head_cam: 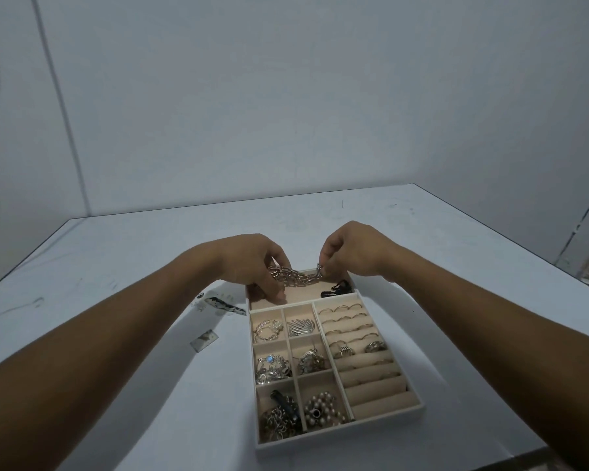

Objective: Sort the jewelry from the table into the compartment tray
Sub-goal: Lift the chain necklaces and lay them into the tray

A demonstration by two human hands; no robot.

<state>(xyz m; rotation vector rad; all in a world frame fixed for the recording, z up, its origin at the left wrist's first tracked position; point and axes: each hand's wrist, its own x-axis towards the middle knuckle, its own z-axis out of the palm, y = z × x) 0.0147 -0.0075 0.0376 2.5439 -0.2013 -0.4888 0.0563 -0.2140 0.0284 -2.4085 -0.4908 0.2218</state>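
A beige compartment tray (419, 407) lies on the table in front of me. Both my hands hold a chunky silver chain (295, 278) stretched over the tray's long far compartment. My left hand (255, 266) grips the chain's left end, fingertips down near the compartment floor. My right hand (351, 254) pinches the right end. A black piece (337, 289) lies in the same compartment. The small compartments hold several necklaces, pendants and a bead string (322, 409). Rings (346, 351) sit in the ring rolls at right.
On the white table (116, 266), left of the tray, lie a long dark speckled piece (227, 305) and a small rectangular piece (203, 339). The table's right edge (524, 248) drops off. A wall stands close behind.
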